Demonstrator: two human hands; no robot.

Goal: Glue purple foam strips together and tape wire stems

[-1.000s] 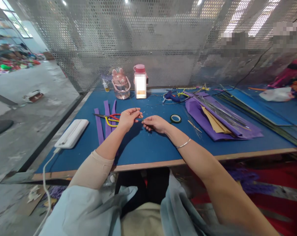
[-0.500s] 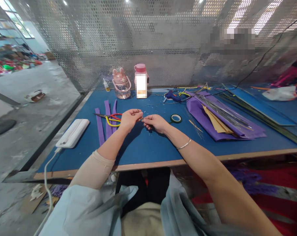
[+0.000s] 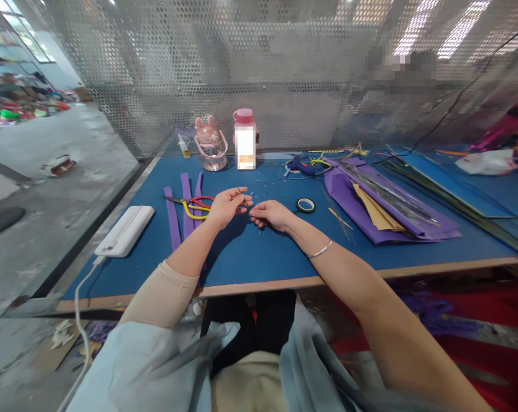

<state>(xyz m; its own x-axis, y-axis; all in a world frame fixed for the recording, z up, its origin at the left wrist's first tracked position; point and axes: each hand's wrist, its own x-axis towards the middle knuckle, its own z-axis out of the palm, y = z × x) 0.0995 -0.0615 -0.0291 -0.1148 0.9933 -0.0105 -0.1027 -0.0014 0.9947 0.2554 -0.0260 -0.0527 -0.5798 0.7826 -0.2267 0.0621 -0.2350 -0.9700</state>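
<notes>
My left hand (image 3: 227, 207) is above the middle of the blue table, fingers loosely apart, with nothing visible in them. Close to its right, my right hand (image 3: 273, 216) has thumb and fingertips pressed together. Whatever is in that pinch is too small to make out. Scissors (image 3: 189, 208) with one red and one yellow handle lie beside my left hand, over several purple strips (image 3: 172, 217). To the right of my right hand lies a roll of dark green tape (image 3: 299, 209).
A white power bank (image 3: 125, 232) with a cable lies at the left. Behind stand a pink bear-eared bottle (image 3: 211, 146) and a pink-capped bottle (image 3: 244, 117). A blue glue gun (image 3: 301, 166), purple sheets (image 3: 349, 203) with wires, and long green stems (image 3: 456, 203) lie right.
My left fingers have spread and come slightly apart from the right fingertips. My right hand keeps its pinch in nearly the same place. The view has shifted slightly.
</notes>
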